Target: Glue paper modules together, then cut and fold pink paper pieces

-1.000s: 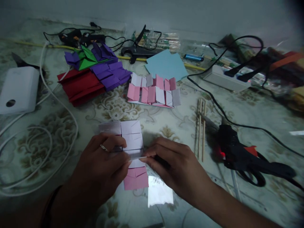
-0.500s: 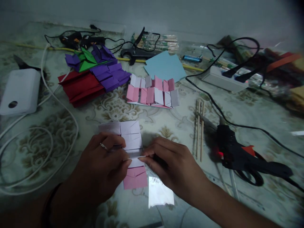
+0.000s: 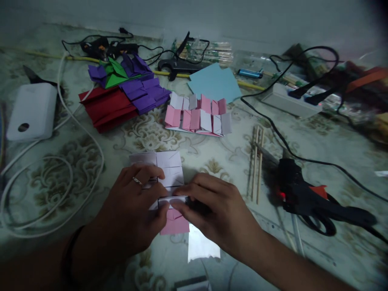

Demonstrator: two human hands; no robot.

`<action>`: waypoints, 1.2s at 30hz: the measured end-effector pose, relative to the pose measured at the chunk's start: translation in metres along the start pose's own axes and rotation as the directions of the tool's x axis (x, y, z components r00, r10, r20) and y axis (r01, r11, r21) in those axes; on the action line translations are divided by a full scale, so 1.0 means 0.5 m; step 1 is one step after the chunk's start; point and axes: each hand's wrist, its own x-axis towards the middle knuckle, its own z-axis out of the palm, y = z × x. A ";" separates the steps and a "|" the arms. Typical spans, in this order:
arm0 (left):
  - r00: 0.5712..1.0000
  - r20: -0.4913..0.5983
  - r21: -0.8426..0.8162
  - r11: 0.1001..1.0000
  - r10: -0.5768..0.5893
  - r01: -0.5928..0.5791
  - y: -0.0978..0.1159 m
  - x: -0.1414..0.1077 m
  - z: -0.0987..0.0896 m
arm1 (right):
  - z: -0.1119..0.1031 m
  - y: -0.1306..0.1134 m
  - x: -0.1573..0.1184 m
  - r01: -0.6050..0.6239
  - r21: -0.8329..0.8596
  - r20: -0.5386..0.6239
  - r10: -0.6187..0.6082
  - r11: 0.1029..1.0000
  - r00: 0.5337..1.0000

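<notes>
A folded paper piece with white panels (image 3: pixel 170 171) and a pink panel (image 3: pixel 176 226) lies at the centre front. Wearing a ring, my left hand (image 3: pixel 136 206) pinches its raised fold from the left, with other fingers resting on the white panels. From the right, my right hand (image 3: pixel 212 202) pinches the same fold between thumb and forefinger. Beyond them stands a pink and white folded paper piece (image 3: pixel 197 117). Purple (image 3: pixel 145 95), red (image 3: pixel 107 107) and green (image 3: pixel 113 72) folded papers are at the back left.
Light blue sheets (image 3: pixel 215 81) lie at the back. On the right are a black glue gun (image 3: pixel 318 202), thin sticks (image 3: pixel 257 165) and a power strip (image 3: pixel 291 101) with cables. A white device (image 3: pixel 33 111) and white cable (image 3: pixel 98 147) are at the left.
My right thumb and fingers have shifted left along the fold, closer to my left hand. The whole view has moved slightly, and a paper edge now shows more at the bottom.
</notes>
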 end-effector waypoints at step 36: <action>0.998 -0.065 -0.171 0.985 -0.014 0.003 -0.036 0.000 0.004 | -0.222 -0.008 -0.119 -0.256 -0.384 -0.259 0.163 0.887 0.952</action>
